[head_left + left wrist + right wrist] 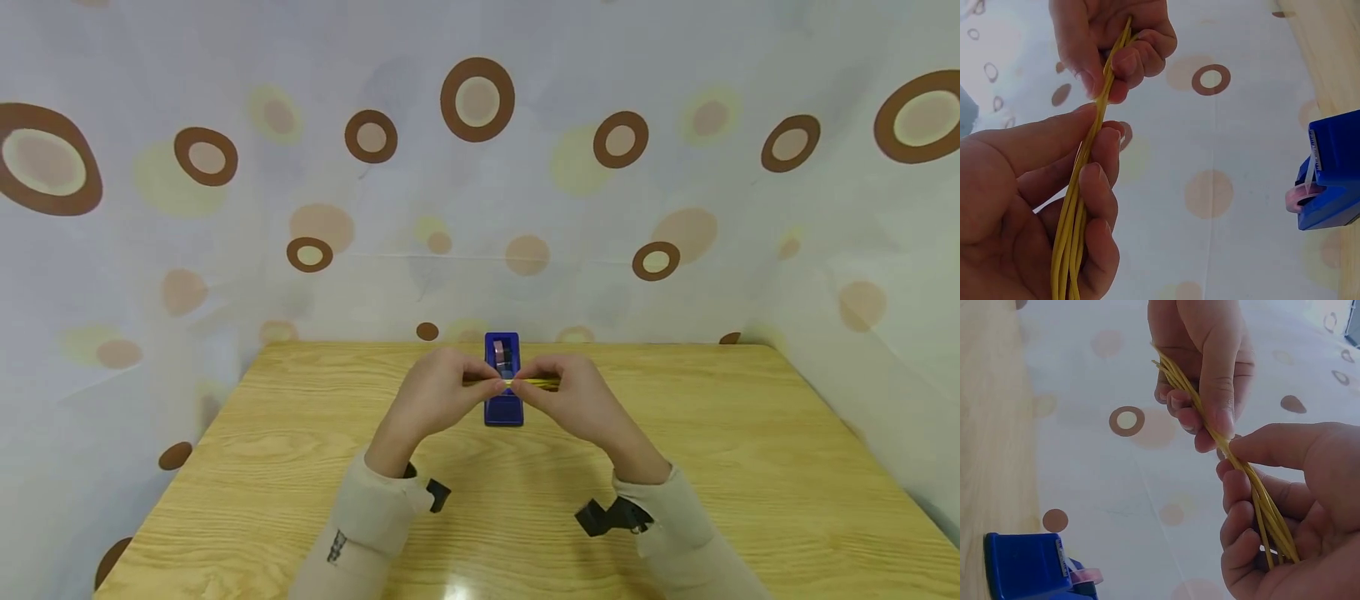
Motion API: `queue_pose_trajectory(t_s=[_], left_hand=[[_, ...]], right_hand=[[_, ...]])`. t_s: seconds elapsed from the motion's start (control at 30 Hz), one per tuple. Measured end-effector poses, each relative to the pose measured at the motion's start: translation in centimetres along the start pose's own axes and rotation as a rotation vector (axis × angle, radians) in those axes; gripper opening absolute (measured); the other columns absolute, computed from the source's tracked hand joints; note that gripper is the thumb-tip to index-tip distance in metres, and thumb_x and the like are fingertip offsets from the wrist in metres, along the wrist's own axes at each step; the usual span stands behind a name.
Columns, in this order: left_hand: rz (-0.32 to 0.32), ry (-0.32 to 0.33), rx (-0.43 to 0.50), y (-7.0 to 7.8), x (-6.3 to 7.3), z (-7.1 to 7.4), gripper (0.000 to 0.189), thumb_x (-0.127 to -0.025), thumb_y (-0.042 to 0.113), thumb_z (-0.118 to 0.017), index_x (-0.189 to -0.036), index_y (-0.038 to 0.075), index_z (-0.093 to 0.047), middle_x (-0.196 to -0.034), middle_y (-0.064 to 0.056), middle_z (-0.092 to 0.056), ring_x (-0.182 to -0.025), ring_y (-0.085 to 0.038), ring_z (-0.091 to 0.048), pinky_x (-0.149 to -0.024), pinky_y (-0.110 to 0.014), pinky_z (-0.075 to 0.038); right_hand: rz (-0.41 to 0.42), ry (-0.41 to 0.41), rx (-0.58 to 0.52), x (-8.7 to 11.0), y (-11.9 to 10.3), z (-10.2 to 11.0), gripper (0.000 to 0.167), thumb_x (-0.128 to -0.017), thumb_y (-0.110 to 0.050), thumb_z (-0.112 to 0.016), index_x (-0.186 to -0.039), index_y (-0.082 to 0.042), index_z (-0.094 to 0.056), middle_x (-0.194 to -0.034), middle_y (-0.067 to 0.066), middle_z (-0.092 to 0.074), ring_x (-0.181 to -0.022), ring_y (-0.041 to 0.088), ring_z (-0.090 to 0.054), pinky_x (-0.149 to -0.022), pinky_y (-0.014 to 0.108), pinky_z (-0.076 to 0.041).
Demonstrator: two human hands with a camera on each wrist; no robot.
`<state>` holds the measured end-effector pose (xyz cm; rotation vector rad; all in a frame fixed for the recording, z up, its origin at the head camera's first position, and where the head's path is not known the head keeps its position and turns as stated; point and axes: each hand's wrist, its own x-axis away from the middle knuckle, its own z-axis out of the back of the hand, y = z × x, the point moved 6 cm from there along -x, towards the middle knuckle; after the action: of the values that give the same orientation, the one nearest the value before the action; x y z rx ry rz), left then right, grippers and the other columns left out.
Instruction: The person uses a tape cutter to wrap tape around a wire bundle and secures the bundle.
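Observation:
Both hands hold a bundle of thin yellow strands [1069,240], one on each side of its middle. My left hand [435,393] pinches it between thumb and fingers, and the strands run down across its palm in the left wrist view. My right hand [581,398] grips the other half, its thumb tip right beside the left thumb. A paler, shiny patch [1225,447] shows on the bundle between the two thumbs. Loose strand ends [1159,361] stick out past the left fingers in the right wrist view.
A blue tape dispenser [504,412] stands on the wooden table [337,533] just behind the hands, with a pinkish tape roll [1301,195] in it. A white cloth with brown circles [525,192] hangs behind and along the sides of the table.

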<state>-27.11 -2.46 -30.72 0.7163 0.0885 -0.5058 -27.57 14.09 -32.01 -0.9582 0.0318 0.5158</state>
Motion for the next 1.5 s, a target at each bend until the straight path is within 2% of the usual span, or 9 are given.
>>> queue_pose_trajectory(t_s=[0.43, 0.63, 0.9, 1.03, 1.17, 1.3, 1.5], left_hand=[[-0.056, 0.101, -0.027, 2.6, 1.8, 1.8, 0.014, -0.091, 0.031, -0.073, -0.095, 0.021, -0.081, -0.089, 0.013, -0.072, -0.077, -0.002, -0.063, -0.069, -0.027, -0.052], [-0.13, 0.154, -0.039, 3.7, 2.6, 2.3, 0.01, -0.09, 0.029, -0.074, -0.091, 0.021, -0.081, -0.084, 0.014, -0.072, -0.07, 0.001, -0.06, -0.065, -0.025, -0.051], [-0.222, 0.243, -0.086, 5.4, 4.1, 3.2, 0.009, -0.089, 0.026, -0.076, -0.091, 0.019, -0.081, -0.084, 0.01, -0.072, -0.068, 0.001, -0.059, -0.062, -0.023, -0.049], [-0.264, 0.275, -0.109, 6.3, 4.6, 3.5, 0.009, -0.088, 0.024, -0.077, -0.091, 0.017, -0.081, -0.084, 0.009, -0.073, -0.066, 0.0, -0.059, -0.06, -0.022, -0.048], [-0.278, 0.289, -0.123, 6.7, 4.9, 3.7, 0.01, -0.087, 0.024, -0.078, -0.091, 0.016, -0.081, -0.083, 0.008, -0.073, -0.063, 0.0, -0.057, -0.057, -0.021, -0.046], [-0.278, 0.292, -0.142, 6.7, 4.9, 3.7, 0.01, -0.086, 0.024, -0.079, -0.091, 0.016, -0.082, -0.083, 0.007, -0.073, -0.061, -0.001, -0.055, -0.055, -0.02, -0.044], [-0.272, 0.29, -0.152, 6.4, 4.7, 3.5, 0.009, -0.086, 0.023, -0.079, -0.091, 0.017, -0.082, -0.083, 0.008, -0.073, -0.065, -0.002, -0.059, -0.058, -0.021, -0.046]], right_hand=[[0.061, 0.022, 0.026, 1.3, -3.0, 0.8, 0.013, -0.095, -0.02, -0.068, -0.099, -0.011, -0.076, -0.099, 0.0, -0.07, -0.089, 0.015, -0.066, -0.079, 0.037, -0.055], [0.088, 0.031, 0.045, 1.9, -4.1, 1.2, 0.012, -0.096, -0.022, -0.068, -0.098, -0.013, -0.076, -0.096, -0.002, -0.07, -0.087, 0.013, -0.065, -0.078, 0.038, -0.055], [0.144, 0.058, 0.102, 3.0, -6.2, 1.7, 0.01, -0.095, -0.022, -0.069, -0.095, -0.016, -0.077, -0.091, -0.007, -0.07, -0.069, 0.011, -0.056, -0.061, 0.031, -0.049], [0.193, 0.076, 0.117, 3.6, -7.2, 2.0, 0.008, -0.095, -0.02, -0.07, -0.093, -0.017, -0.077, -0.089, -0.01, -0.07, -0.073, 0.009, -0.06, -0.066, 0.032, -0.051], [0.224, 0.087, 0.116, 3.9, -7.7, 2.3, 0.006, -0.092, -0.018, -0.072, -0.092, -0.019, -0.078, -0.089, -0.012, -0.071, -0.082, 0.006, -0.065, -0.075, 0.036, -0.053], [0.225, 0.092, 0.136, 3.8, -7.6, 2.4, 0.006, -0.089, -0.017, -0.075, -0.092, -0.021, -0.079, -0.087, -0.014, -0.071, -0.081, 0.005, -0.065, -0.073, 0.035, -0.054], [0.205, 0.072, 0.128, 3.5, -7.1, 2.1, 0.007, -0.092, -0.019, -0.073, -0.094, -0.018, -0.079, -0.089, -0.011, -0.072, -0.079, 0.006, -0.064, -0.068, 0.032, -0.052]])
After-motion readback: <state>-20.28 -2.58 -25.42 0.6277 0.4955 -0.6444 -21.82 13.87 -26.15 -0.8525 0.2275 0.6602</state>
